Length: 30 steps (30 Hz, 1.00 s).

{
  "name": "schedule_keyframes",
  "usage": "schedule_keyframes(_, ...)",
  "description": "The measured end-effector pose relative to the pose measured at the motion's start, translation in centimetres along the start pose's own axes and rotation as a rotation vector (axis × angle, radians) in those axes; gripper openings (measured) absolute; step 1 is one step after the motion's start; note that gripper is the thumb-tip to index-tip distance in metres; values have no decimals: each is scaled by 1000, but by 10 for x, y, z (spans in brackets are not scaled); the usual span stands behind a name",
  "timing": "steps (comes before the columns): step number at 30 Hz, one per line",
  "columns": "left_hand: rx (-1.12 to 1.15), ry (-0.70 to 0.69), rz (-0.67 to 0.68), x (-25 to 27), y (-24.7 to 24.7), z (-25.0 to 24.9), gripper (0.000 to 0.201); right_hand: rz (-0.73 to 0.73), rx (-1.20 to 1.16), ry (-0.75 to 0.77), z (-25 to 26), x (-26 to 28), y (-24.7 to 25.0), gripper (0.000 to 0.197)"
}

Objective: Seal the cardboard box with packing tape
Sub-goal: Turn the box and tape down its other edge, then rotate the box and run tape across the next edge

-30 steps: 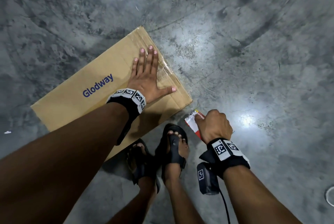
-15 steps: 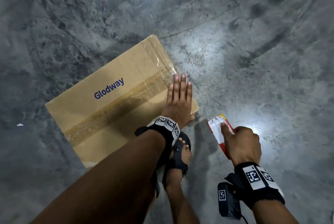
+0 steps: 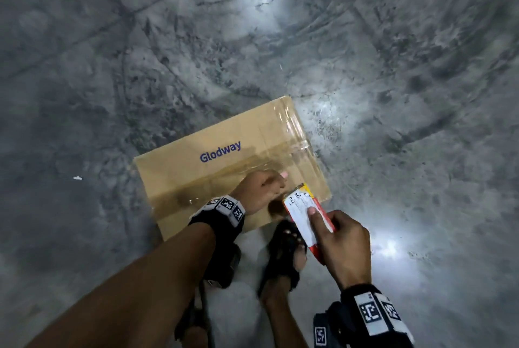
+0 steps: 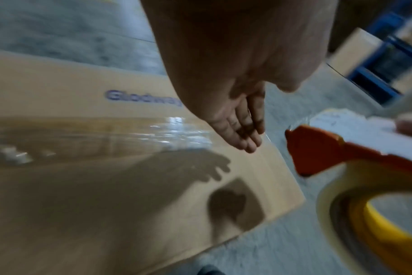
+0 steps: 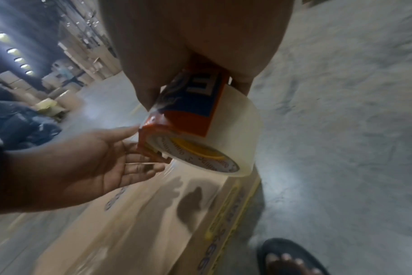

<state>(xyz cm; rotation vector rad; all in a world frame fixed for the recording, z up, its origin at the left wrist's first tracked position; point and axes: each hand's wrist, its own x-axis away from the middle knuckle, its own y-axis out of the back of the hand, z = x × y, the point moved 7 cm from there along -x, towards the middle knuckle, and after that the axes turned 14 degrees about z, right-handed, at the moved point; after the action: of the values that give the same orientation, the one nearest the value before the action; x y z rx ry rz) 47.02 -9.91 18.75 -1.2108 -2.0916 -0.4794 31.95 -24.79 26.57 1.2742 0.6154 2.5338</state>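
Observation:
A flat brown cardboard box (image 3: 174, 176) printed "Glodway" lies on the concrete floor. A shiny strip of clear tape (image 3: 224, 179) runs along its middle seam, and more tape covers its right end. My right hand (image 3: 345, 249) grips an orange tape dispenser (image 3: 302, 207) with a clear roll (image 5: 235, 130), held just above the box's near right corner. My left hand (image 3: 261, 190) hovers over the box (image 4: 82, 204) beside the dispenser's front edge. Its fingers (image 5: 148, 167) are straight and spread, close to the dispenser's cutter end. The left hand holds nothing.
My two feet in black sandals (image 3: 283, 252) stand right at the box's near edge. A small white scrap (image 3: 77, 178) lies on the floor to the left. Stacked cartons (image 5: 94, 65) and a blue rack (image 4: 376, 55) stand far behind.
My left hand lifted off the box's right edge, where it pressed flat, and moved toward the dispenser. My right hand brought the dispenser up and left over the box's corner.

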Motion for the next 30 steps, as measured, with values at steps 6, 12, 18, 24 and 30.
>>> schedule_keyframes(6,387,115,50,73,74,47,47,115,110,132,61,12,-104,61)
schedule_keyframes(12,484,56,221,144,132,135,23,262,108,182,95,50,-207,60)
schedule_keyframes(18,773,66,284,184,189,188,40,365,-203,203,135,76,-273,42)
schedule_keyframes(24,741,68,359,186,223,190,33,320,-324,208,157,66,-294,41)
schedule_keyframes(30,657,141,299,175,237,201,35,333,-359,215,168,54,-298,44)
